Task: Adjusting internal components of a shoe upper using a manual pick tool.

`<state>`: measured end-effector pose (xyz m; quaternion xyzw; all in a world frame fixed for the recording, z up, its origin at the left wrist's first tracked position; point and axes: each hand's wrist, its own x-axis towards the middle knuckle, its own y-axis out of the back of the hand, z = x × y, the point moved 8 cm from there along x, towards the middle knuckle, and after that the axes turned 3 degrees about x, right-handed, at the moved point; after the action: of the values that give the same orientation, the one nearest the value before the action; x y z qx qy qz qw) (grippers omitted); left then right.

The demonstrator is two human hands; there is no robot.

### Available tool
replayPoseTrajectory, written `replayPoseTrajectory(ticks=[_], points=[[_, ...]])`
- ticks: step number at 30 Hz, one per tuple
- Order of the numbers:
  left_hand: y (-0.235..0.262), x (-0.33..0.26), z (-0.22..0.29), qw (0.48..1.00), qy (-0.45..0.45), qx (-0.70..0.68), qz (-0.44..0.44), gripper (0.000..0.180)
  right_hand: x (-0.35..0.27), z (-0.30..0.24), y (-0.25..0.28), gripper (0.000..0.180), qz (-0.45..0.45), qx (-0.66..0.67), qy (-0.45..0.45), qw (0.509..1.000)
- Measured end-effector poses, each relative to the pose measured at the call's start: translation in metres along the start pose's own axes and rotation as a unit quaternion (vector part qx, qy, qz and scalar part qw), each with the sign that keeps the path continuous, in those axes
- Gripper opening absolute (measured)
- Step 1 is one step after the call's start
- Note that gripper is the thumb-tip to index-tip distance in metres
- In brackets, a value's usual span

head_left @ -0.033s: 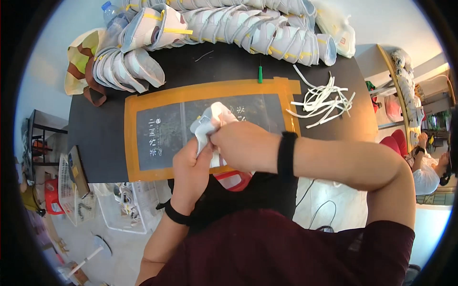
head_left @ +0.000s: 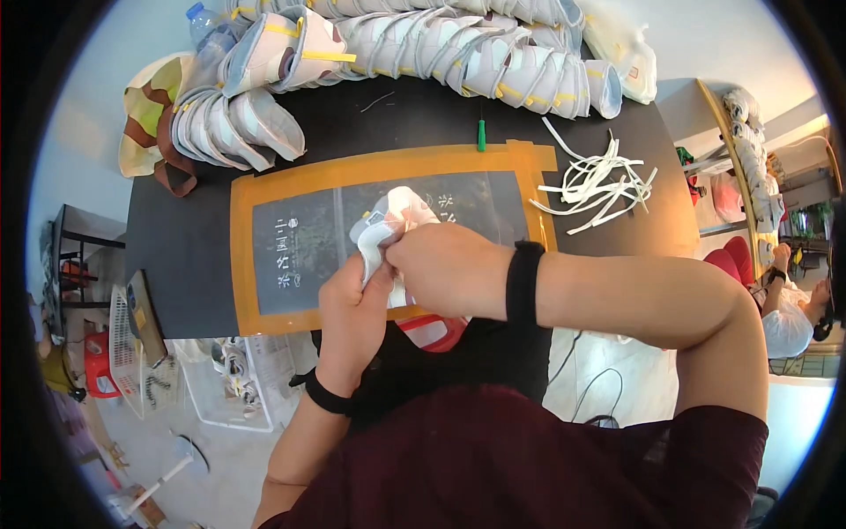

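A shoe workshop, rows of nested uppers (head_left: 476,57) lining the bench's (head_left: 181,256) far edge, white strips (head_left: 604,181) heaped near its right edge, a co-worker (head_left: 787,333) beyond.

Sheet (head_left: 322,225) inside orange tape frame (head_left: 242,264): white printed characters (head_left: 283,256) near frame's left strip; second character group (head_left: 446,208) right of frame's centre.

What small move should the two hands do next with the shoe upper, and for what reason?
Perhaps the right hand should shift its grip slightly along the edge of the shoe upper, with the left hand steadying it. Both hands hold the piece close together, and it looks bent there, so one steady hand would likely limit twisting.
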<state>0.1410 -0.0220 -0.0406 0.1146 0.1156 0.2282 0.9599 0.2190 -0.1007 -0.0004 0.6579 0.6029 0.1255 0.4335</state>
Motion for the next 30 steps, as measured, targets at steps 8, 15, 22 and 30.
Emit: replayPoseTrajectory(ticks=[8, 15, 22, 30], points=[[0.000, 0.000, -0.005, 0.999, 0.013, -0.042, -0.019, 0.022, -0.013, -0.003, -0.003, 0.020, 0.023, -0.016, -0.028, 0.999], [0.006, -0.010, -0.006, 0.985, -0.039, -0.168, -0.030, 0.021, -0.089, -0.034, 0.010, 0.019, 0.121, -0.281, 0.021, 0.952], [0.006, -0.013, -0.002, 0.925, 0.047, -0.373, -0.060, 0.023, -0.110, 0.008, 0.004, 0.015, 0.278, 0.189, -0.060, 0.940], [-0.018, -0.024, -0.014, 0.902, 0.133, -0.401, -0.090, 0.026, -0.064, 0.021, -0.025, 0.030, 0.389, 0.250, 0.025, 0.886]])
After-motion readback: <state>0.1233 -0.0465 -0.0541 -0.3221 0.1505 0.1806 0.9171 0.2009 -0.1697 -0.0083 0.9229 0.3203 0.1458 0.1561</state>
